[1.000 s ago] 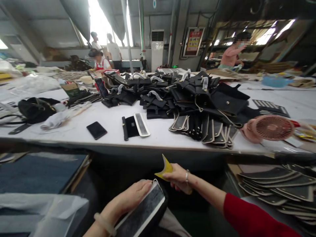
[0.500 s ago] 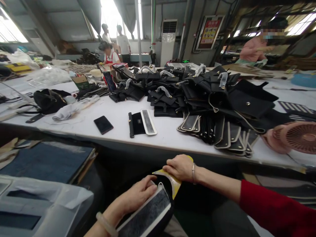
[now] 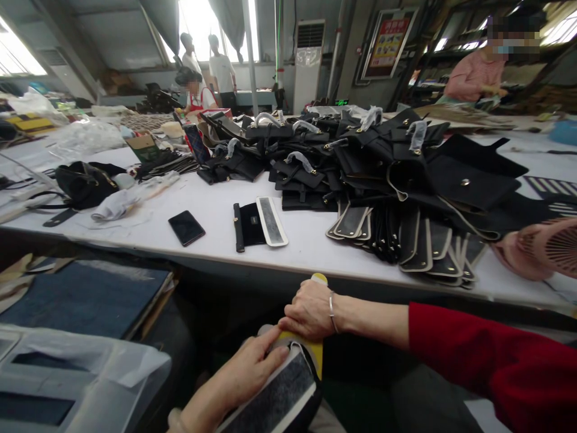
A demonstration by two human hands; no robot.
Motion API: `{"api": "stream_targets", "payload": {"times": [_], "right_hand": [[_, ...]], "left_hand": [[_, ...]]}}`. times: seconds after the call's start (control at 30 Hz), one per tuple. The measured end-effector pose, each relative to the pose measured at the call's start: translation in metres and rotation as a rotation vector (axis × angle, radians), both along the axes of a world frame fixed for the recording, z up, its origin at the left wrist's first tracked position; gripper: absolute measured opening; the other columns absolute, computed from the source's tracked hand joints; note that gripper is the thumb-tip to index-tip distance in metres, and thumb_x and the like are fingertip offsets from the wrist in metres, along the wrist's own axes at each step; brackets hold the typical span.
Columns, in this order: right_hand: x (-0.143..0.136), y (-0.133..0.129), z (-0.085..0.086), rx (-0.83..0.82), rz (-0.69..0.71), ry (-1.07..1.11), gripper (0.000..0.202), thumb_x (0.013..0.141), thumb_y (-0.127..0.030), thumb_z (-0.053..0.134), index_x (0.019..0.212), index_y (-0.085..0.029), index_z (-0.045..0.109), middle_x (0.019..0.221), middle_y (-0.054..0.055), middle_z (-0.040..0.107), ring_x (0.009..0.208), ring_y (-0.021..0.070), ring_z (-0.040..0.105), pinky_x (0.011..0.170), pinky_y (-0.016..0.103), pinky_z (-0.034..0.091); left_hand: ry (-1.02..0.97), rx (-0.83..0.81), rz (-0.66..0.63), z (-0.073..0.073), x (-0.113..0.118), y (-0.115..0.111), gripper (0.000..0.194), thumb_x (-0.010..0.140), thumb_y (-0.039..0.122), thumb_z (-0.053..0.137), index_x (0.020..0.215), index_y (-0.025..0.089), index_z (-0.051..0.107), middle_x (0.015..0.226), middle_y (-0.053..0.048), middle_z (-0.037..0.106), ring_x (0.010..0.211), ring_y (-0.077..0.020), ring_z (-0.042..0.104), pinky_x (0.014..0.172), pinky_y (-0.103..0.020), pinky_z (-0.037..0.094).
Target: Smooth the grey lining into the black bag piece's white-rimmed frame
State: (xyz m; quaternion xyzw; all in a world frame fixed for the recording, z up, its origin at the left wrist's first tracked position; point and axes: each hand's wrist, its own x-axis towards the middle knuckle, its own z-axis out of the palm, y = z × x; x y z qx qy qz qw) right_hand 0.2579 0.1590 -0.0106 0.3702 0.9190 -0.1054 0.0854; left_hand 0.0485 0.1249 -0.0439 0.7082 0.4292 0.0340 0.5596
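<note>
A black bag piece (image 3: 274, 394) with a dark grey panel and whitish border rests at my lap, its far end pointing away. My left hand (image 3: 246, 367) holds it along the left edge, thumb on the upper face and fingers reaching toward the far end. My right hand (image 3: 309, 310) is closed around a flat yellow scraper-like tool (image 3: 317, 355). The tool's rounded end sticks out above the fist, and its wide part lies at the far end of the bag piece. My left fingertips nearly meet my right hand. The tool's lower edge is partly hidden.
On the white table ahead lie a phone (image 3: 186, 227), a similar black piece (image 3: 259, 224), piled black bags (image 3: 311, 162) and grey-edged straps (image 3: 428, 246). A pink fan (image 3: 541, 246) stands right. Plastic-covered panels (image 3: 85, 373) sit at left. Several people are in the background.
My right hand has moved left with the yellow tool, closer to my left hand. The tool has turned more upright. My left hand stays on the bag piece, and the view has shifted slightly.
</note>
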Motion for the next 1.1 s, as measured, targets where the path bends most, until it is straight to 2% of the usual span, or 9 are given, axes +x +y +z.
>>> {"api": "stream_targets", "payload": {"times": [0.1, 0.3, 0.5, 0.63, 0.9, 1.1], "right_hand": [[-0.001, 0.000, 0.001, -0.007, 0.021, -0.011, 0.053, 0.102, -0.044, 0.033, 0.080, -0.015, 0.072, 0.073, 0.012, 0.075, 0.072, 0.0276, 0.074, 0.064, 0.034, 0.045], [-0.003, -0.004, 0.000, -0.035, 0.002, -0.028, 0.055, 0.103, -0.043, 0.029, 0.082, -0.016, 0.071, 0.074, 0.013, 0.075, 0.071, 0.0263, 0.074, 0.065, 0.034, 0.046], [-0.003, -0.011, -0.003, -0.052, -0.046, -0.043, 0.055, 0.103, -0.043, 0.028, 0.084, -0.015, 0.071, 0.076, 0.014, 0.076, 0.074, 0.0274, 0.074, 0.066, 0.035, 0.047], [-0.005, -0.016, -0.002, -0.052, -0.088, -0.059, 0.056, 0.104, -0.042, 0.025, 0.085, -0.015, 0.070, 0.077, 0.014, 0.076, 0.074, 0.0277, 0.074, 0.066, 0.036, 0.048], [-0.010, -0.031, -0.007, -0.051, -0.193, -0.088, 0.057, 0.104, -0.042, 0.023, 0.083, -0.016, 0.070, 0.079, 0.013, 0.076, 0.073, 0.0299, 0.074, 0.063, 0.036, 0.050], [-0.016, -0.045, -0.009, -0.051, -0.264, -0.099, 0.051, 0.104, -0.039, 0.027, 0.087, -0.017, 0.069, 0.083, 0.012, 0.077, 0.076, 0.0281, 0.074, 0.068, 0.035, 0.050]], "left_hand": [[0.007, 0.010, -0.019, 0.002, 0.002, -0.001, 0.045, 0.095, 0.051, 0.046, 0.122, 0.022, 0.066, 0.111, -0.006, 0.072, 0.098, -0.0263, 0.065, 0.092, -0.032, 0.047], [0.013, 0.024, -0.034, 0.003, 0.003, -0.002, 0.044, 0.096, 0.051, 0.044, 0.120, 0.022, 0.067, 0.104, -0.005, 0.073, 0.092, -0.0245, 0.066, 0.088, -0.030, 0.048], [0.036, 0.055, -0.035, 0.000, 0.001, -0.003, 0.049, 0.095, 0.051, 0.044, 0.131, 0.022, 0.060, 0.113, -0.008, 0.071, 0.105, -0.0291, 0.063, 0.095, -0.034, 0.045], [0.012, 0.085, -0.060, -0.001, 0.001, -0.004, 0.048, 0.097, 0.049, 0.042, 0.136, 0.025, 0.056, 0.113, -0.008, 0.071, 0.105, -0.0281, 0.064, 0.092, -0.032, 0.045], [-0.006, 0.152, -0.101, 0.003, 0.000, -0.006, 0.034, 0.099, 0.045, 0.039, 0.111, 0.026, 0.064, 0.086, -0.002, 0.069, 0.079, -0.0215, 0.063, 0.068, -0.026, 0.042], [-0.023, 0.198, -0.112, -0.002, -0.002, -0.008, 0.031, 0.099, 0.043, 0.038, 0.109, 0.028, 0.064, 0.090, -0.002, 0.071, 0.084, -0.0221, 0.065, 0.073, -0.026, 0.042]]}}
